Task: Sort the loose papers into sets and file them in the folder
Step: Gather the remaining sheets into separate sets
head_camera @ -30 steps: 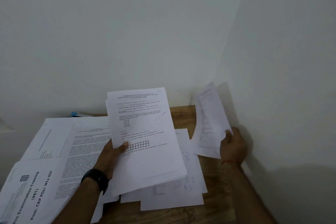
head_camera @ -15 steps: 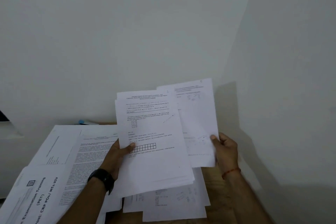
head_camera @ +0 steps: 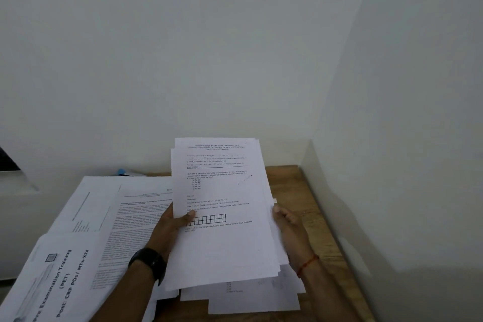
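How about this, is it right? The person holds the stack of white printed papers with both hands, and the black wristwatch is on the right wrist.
Not quite. The head view shows the black wristwatch on the left wrist, not the right. The left hand and right hand do both hold the stack of white printed papers.

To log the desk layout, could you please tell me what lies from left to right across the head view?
Pre Examination Training booklet → dense text sheet → left hand → held paper stack → right hand → bare wooden table.
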